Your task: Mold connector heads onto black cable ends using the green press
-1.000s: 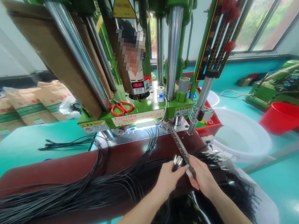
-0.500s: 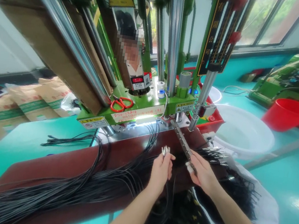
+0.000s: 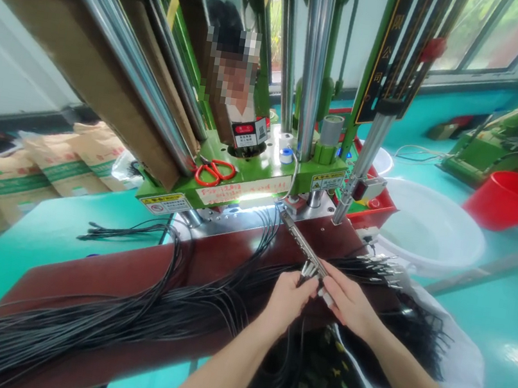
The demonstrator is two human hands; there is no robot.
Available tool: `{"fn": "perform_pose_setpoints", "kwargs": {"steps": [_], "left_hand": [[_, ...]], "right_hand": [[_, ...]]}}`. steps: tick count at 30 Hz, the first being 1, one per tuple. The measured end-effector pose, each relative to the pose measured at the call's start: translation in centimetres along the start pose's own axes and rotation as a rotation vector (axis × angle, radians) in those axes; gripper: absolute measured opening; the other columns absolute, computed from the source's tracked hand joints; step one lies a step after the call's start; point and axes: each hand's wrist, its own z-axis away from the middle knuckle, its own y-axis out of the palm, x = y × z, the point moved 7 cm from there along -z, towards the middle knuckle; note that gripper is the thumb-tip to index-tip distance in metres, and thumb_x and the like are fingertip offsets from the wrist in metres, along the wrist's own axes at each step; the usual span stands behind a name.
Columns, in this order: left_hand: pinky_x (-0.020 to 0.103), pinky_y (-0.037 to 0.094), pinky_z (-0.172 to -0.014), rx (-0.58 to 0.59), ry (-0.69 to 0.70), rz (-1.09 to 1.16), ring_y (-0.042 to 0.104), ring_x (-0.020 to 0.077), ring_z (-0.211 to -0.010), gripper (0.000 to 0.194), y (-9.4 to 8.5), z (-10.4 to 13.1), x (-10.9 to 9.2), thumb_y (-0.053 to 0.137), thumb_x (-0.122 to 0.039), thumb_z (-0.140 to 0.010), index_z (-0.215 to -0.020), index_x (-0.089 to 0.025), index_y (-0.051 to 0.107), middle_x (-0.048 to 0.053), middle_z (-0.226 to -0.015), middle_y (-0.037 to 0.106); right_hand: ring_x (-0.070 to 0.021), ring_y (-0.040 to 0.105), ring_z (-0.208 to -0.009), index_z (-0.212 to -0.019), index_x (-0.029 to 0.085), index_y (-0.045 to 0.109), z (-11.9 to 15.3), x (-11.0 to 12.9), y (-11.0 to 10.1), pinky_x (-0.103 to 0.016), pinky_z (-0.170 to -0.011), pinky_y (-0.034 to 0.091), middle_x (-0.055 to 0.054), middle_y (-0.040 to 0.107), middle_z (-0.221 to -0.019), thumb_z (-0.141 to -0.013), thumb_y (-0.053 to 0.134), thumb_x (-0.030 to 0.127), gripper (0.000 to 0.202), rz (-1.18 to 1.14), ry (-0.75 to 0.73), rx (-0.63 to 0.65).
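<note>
My left hand (image 3: pixel 289 299) is closed on a small bunch of black cables whose silvery ends (image 3: pixel 309 269) poke up between the fingers. Right beside it, my right hand (image 3: pixel 348 298) grips the near end of a long metal bar (image 3: pixel 303 243) with small fittings along it. The bar slants away toward the green machine (image 3: pixel 252 177). The cable ends in my left hand are up against the bar's near part; whether any sits in it cannot be made out. Black cables (image 3: pixel 124 316) lie in a thick bundle across the dark red table (image 3: pixel 131 266).
Red scissors (image 3: pixel 215 173) rest on the machine's green plate. More cables with metal tips (image 3: pixel 381 269) lie right of my hands. Beyond are a white tub (image 3: pixel 429 226), a red bucket (image 3: pixel 516 200) and paper sacks (image 3: pixel 58 170). A person's blurred image shows in the machine's clear panel.
My left hand has moved right and up, bringing the cable ends to the bar. My right hand still holds the bar, whose far end has swung left. The view has shifted slightly.
</note>
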Motion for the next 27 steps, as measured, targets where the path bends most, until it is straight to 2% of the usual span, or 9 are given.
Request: {"fn": "perform_pose_setpoints", "kwargs": {"steps": [2,5,10,12,17,22,27], "left_hand": [[0.019,0.019,-0.037,-0.053,0.037,0.002,0.028,0.0037,-0.036,0.036,-0.3,0.1,-0.1,0.060,-0.048,-0.065,-0.056,-0.014,0.053,-0.007,-0.040,0.036],[0.019,0.024,-0.038,-0.130,0.129,-0.009,0.033,0.0046,-0.038,0.036,-0.7,0.2,-0.6,0.056,-0.049,-0.069,-0.061,-0.013,0.056,-0.006,-0.042,0.039],[0.017,0.024,-0.035,-0.273,0.186,0.168,0.030,0.0046,-0.035,0.033,-2.0,0.6,-1.3,0.042,-0.048,-0.079,-0.082,-0.016,0.053,-0.009,-0.041,0.035],[0.016,0.020,-0.032,-0.252,0.140,0.229,0.026,0.0049,-0.031,0.029,-1.9,0.5,-1.3,0.043,-0.047,-0.079,-0.084,-0.019,0.048,-0.011,-0.038,0.033],[0.016,0.018,-0.029,-0.086,0.016,0.189,0.024,0.0032,-0.027,0.029,-0.6,0.3,-1.0,0.055,-0.044,-0.071,-0.066,-0.017,0.047,-0.010,-0.033,0.034],[0.017,0.015,-0.030,-0.001,0.014,0.234,0.023,0.0024,-0.025,0.032,-0.5,0.2,-0.9,0.057,-0.045,-0.069,-0.062,-0.015,0.049,-0.010,-0.030,0.033],[0.018,0.014,-0.030,0.041,0.025,0.291,0.023,0.0030,-0.024,0.028,-0.6,0.0,-0.7,0.056,-0.041,-0.071,-0.061,-0.015,0.049,-0.010,-0.028,0.030]], "right_hand": [[-0.0045,0.032,-0.037,-0.128,0.014,0.040,0.0,-0.1,0.2,-0.016,-0.030,0.025,0.001,0.052,-0.060,-0.080,0.047,0.051,0.061,-0.002,0.009,0.015],[-0.0044,0.029,-0.034,-0.126,0.015,0.042,0.1,-0.3,0.1,-0.016,-0.029,0.021,0.004,0.046,-0.053,-0.077,0.050,0.053,0.063,-0.088,0.057,-0.012],[-0.0030,0.027,-0.033,-0.122,0.020,0.047,0.3,-0.7,-0.9,-0.014,-0.029,0.017,0.007,0.041,-0.050,-0.074,0.057,0.050,0.058,-0.256,0.120,-0.155],[-0.0030,0.027,-0.031,-0.122,0.019,0.046,0.3,-0.7,-1.0,-0.014,-0.028,0.017,0.008,0.041,-0.047,-0.074,0.057,0.050,0.058,-0.255,0.105,-0.154],[-0.0028,0.028,-0.029,-0.126,0.014,0.043,0.1,-0.7,-0.6,-0.015,-0.026,0.018,0.006,0.044,-0.048,-0.077,0.053,0.050,0.062,-0.167,0.078,-0.057],[-0.0025,0.027,-0.030,-0.126,0.017,0.043,-0.1,-0.8,-0.6,-0.015,-0.027,0.019,0.006,0.043,-0.049,-0.079,0.052,0.048,0.057,-0.170,0.083,-0.007],[-0.0029,0.026,-0.030,-0.127,0.016,0.042,-0.2,-0.9,-0.7,-0.015,-0.028,0.018,0.006,0.042,-0.049,-0.077,0.054,0.050,0.062,-0.160,0.096,0.023]]}}
